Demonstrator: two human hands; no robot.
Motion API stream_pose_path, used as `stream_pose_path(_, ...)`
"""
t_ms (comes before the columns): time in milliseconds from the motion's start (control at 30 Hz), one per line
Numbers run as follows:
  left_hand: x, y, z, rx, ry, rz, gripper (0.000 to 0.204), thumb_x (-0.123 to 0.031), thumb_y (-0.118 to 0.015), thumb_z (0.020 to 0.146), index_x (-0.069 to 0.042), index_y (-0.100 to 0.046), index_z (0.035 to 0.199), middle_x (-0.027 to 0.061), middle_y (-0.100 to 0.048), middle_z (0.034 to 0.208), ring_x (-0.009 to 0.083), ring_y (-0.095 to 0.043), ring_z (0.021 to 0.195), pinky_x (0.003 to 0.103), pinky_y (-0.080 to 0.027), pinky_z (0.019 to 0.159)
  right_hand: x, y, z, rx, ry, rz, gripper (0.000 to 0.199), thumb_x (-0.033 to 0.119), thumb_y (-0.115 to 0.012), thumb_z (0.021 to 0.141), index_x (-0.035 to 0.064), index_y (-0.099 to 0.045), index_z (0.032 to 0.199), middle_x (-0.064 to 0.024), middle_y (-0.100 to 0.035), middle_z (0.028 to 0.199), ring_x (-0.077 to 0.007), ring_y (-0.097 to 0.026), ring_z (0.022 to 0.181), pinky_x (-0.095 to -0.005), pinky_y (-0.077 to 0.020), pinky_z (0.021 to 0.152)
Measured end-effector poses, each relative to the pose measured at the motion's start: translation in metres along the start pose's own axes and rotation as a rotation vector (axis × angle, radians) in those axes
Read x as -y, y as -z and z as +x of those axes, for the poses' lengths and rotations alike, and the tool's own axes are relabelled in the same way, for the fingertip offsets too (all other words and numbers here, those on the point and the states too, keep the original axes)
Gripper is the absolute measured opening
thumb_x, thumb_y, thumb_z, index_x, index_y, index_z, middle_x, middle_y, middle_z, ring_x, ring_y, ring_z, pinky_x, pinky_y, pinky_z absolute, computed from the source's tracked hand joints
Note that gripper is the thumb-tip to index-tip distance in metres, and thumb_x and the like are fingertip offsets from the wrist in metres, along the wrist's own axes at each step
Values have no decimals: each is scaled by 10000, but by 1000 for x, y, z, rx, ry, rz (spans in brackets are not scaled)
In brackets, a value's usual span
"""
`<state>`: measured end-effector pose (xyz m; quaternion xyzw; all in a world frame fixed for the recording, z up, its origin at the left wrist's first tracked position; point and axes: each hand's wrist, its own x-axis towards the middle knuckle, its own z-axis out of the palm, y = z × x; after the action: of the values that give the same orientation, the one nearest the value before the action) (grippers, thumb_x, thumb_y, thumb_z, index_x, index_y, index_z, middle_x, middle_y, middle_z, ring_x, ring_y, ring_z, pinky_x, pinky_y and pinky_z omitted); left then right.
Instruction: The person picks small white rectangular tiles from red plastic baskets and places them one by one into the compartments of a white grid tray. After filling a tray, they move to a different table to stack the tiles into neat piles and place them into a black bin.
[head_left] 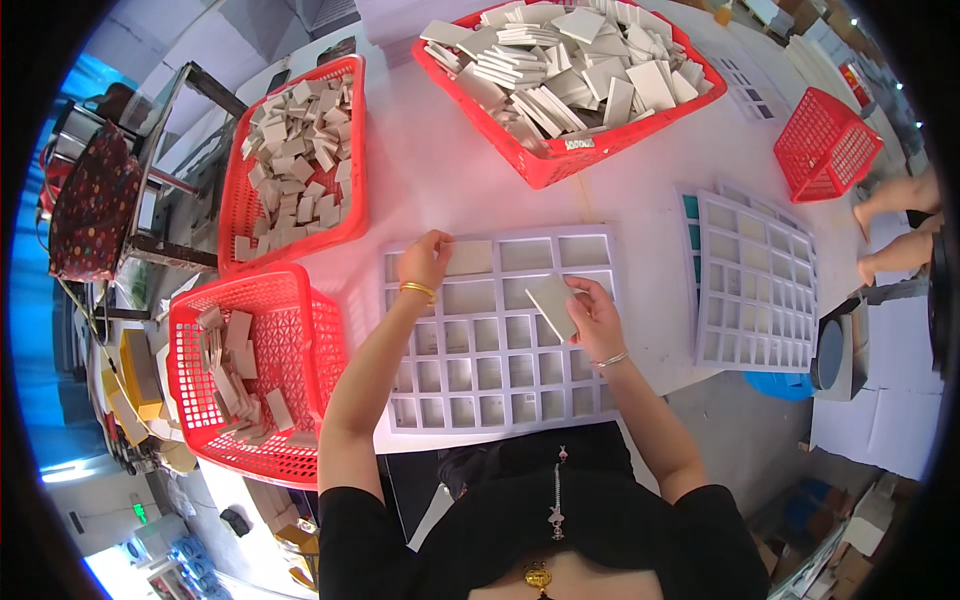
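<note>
A pale lavender tray (508, 374) divided into rectangular compartments lies on the table before me. My left hand (425, 258) is at its far left corner, fingers curled against the left end of a flat beige tile (468, 258) in the far row. That hand partly covers the tile's end. Above the right half of the tray, my right hand (594, 322) grips a second beige tile (551, 308) between thumb and fingers, tilted and clear of the compartments. Thin beige pieces show in many of the nearer compartments.
Red baskets of beige tiles stand at the back (540, 165), far left (361, 150) and near left (322, 345). To the right are overlapping lavender grid trays (755, 285) and a small red basket (828, 145). Another person's bare limbs (900, 225) reach in at the right edge.
</note>
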<state>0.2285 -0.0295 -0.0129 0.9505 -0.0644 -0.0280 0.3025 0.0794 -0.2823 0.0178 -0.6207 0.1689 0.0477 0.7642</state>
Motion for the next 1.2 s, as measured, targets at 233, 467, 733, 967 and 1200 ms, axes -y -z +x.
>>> stream_pose_path(233, 12, -5, 1, 48, -222, 21, 153, -94, -608, 800, -120, -661, 942, 78, -573, 960, 249, -602, 738, 356, -486, 671, -11, -28, 35, 114, 179, -267, 300, 117, -556, 855, 51, -489, 1140, -86, -626, 882, -119, -588, 583, -250, -455, 459)
stream_pose_path(467, 14, -5, 1, 194, -478, 8, 314, 23, -577, 763, -121, -641, 1034, 65, -539, 1078, 258, -577, 874, 349, -483, 750, -11, -67, 57, 322, 198, -741, 199, 110, -579, 793, 68, -553, 985, -144, -643, 868, -307, -617, 722, -399, -486, 675)
stream_pose_path(733, 14, -3, 5, 215, -704, 164, 347, -39, -615, 741, -196, -653, 1048, 17, -539, 1151, 225, -502, 1060, 350, -427, 869, -50, -82, 74, 235, 562, -939, 185, 93, -615, 753, 81, -579, 934, -125, -578, 924, -333, -591, 772, -411, -490, 713)
stream_pose_path(967, -2, 6, 8, 337, -892, 502, 426, -80, -624, 720, -258, -615, 1107, -32, -557, 1140, 176, -429, 1166, 380, -330, 980, -46, -93, 54, 382, 540, -1292, 193, 87, -646, 705, 61, -605, 892, -82, -540, 958, -287, -563, 895, -413, -485, 716)
stream_pose_path(1200, -5, 88, 58, -167, -650, 413, 268, -96, -566, 767, -149, -595, 1028, 72, -601, 970, 263, -578, 899, 417, -449, 795, -23, -95, 38, 462, 674, -1650, 174, 133, -621, 707, 118, -658, 877, -20, -581, 969, -180, -521, 968, -377, -379, 816)
